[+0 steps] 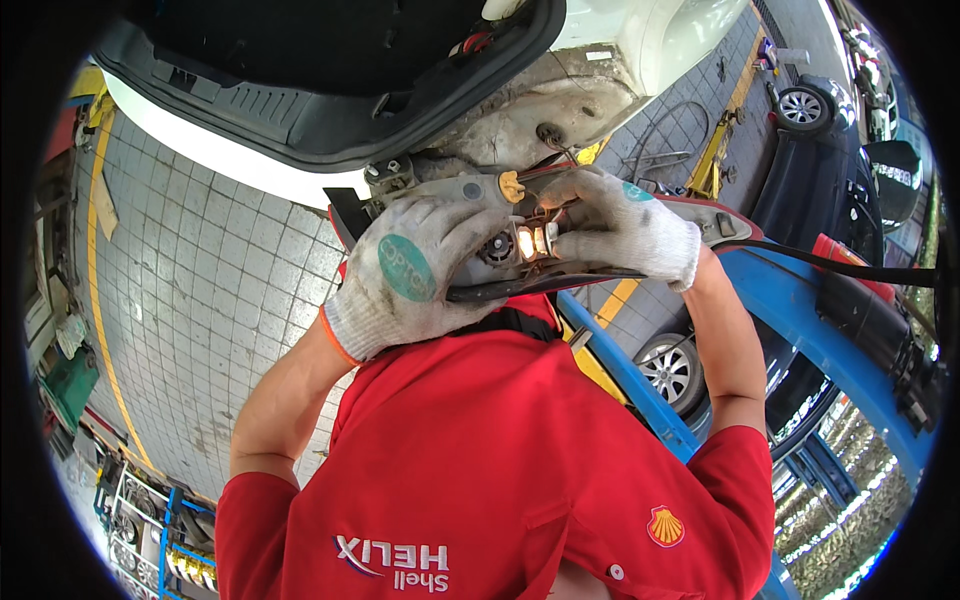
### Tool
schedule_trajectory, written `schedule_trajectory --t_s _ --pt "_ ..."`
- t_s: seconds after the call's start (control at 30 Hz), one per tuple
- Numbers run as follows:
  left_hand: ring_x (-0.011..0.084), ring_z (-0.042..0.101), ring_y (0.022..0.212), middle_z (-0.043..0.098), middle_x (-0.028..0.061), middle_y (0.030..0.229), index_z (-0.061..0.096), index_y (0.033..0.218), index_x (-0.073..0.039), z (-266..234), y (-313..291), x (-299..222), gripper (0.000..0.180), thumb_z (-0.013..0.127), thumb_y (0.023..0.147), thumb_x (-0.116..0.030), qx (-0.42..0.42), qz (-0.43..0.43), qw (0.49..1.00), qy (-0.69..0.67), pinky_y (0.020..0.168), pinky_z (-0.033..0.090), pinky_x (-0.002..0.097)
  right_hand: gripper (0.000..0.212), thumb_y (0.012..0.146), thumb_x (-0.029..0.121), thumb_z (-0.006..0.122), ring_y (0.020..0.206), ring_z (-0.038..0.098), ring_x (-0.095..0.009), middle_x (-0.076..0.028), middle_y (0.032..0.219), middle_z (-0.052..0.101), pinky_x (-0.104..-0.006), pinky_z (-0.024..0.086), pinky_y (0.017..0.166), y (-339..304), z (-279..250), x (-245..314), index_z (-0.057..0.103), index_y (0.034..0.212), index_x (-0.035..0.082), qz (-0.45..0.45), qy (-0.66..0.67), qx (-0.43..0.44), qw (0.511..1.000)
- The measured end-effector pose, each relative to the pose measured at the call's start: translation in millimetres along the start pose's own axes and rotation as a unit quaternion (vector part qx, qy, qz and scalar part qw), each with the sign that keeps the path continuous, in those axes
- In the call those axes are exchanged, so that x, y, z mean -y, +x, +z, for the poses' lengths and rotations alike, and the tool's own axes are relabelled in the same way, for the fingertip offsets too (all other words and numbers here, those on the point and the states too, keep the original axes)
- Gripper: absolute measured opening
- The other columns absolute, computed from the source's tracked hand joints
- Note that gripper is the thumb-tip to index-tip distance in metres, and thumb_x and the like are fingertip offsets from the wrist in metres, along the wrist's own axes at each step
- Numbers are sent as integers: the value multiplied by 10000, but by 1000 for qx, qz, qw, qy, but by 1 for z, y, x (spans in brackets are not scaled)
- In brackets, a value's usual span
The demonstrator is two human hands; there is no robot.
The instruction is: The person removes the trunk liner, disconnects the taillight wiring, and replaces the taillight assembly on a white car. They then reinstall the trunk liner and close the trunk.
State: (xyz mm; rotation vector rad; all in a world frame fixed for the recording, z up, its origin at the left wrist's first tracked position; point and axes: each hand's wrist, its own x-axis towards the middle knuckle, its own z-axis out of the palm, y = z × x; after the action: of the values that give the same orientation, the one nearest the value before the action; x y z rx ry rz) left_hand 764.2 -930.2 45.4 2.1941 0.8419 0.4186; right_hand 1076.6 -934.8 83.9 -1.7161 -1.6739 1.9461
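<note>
Both my hands wear grey-white knit work gloves and are in front of my chest. A car tail light [718, 222], with a red edge and a greyish back, lies between them, its back toward me. My left hand [410, 262] is closed around its left part. My right hand [630, 228] bends over its right part, thumb tip beside a glowing bulb [530, 242]; some of its fingertips are hidden. A yellow-orange plug-like piece [511, 187] shows at the left fingertips. Left of the bulb is a round dark socket [496, 248].
Just beyond the light is a white car [690, 40] with its black-lined trunk [290, 115] open and a dirty bare body corner. A blue lift beam [790, 300] stands close on my right, with dark cars behind it. Grey tiled floor [200, 260] lies to the left.
</note>
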Motion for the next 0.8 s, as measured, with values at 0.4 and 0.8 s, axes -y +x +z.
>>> schedule_trajectory --t_s 0.4,0.8 --pt "338 672 1302 705 101 1364 677 1463 -143 -2 1 1 785 915 815 -518 4 -3 1000 -17 1095 533 484 512 971 438 858 920 716 -184 -120 978 745 -339 572 826 5 3 11 689 1207 16 148 -59 18 987" --pt "325 679 1254 716 88 1356 692 1439 -143 -2 3 7 767 889 831 -567 31 14 999 -32 1102 525 477 359 964 169 801 848 719 -196 -102 953 729 -343 567 752 5 5 19 687 1283 51 13 -35 31 999"
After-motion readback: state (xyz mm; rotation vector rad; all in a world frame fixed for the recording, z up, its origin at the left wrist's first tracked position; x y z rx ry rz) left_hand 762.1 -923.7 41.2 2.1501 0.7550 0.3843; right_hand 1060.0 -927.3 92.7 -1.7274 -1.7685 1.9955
